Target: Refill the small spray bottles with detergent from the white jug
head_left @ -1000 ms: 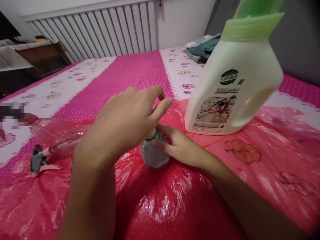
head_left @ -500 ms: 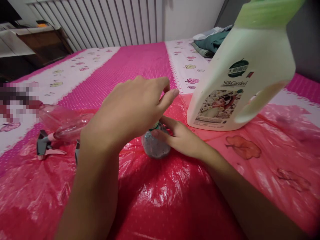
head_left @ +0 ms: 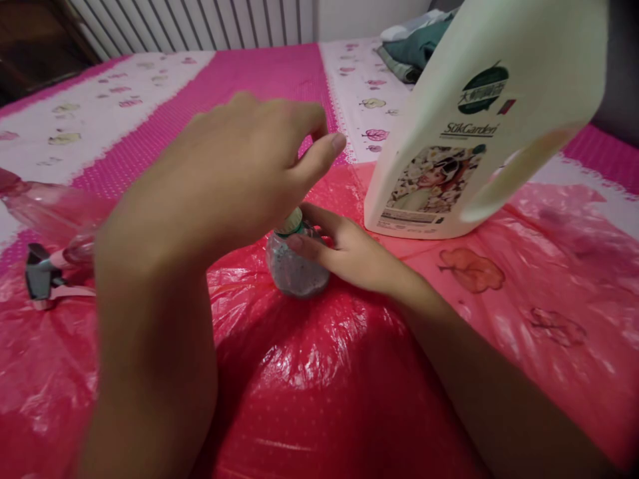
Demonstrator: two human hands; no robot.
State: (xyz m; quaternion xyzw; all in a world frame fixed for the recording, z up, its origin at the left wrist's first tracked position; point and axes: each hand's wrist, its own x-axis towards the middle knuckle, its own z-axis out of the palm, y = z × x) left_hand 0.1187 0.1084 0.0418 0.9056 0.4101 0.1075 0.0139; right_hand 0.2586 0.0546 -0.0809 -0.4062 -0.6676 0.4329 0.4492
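Observation:
A small clear bottle (head_left: 299, 269) with grey, speckled contents stands on red plastic sheeting (head_left: 319, 419). From its right side my right hand (head_left: 344, 249) closes around the body, thumb across the front. My left hand (head_left: 244, 166) is over the top, wrist sharply bent, palm side down. Just under it shows the pale cap (head_left: 292, 221) with a green ring. The left index finger is curled and the thumb points right; the other fingers and their grip on the cap are hidden.
A large white SilkGarden jug (head_left: 479, 126) stands on the right, close to my right hand. A pink transparent spray bottle (head_left: 60, 213) with a grey and pink trigger head (head_left: 44, 276) lies at the left. Folded clothes (head_left: 414, 46) rest farther back on the patterned bedding (head_left: 269, 80).
The view has tilted down and shifted right, so everything sits higher and farther left. Both hands remain at the small bottle, and more of its cap shows under my left hand.

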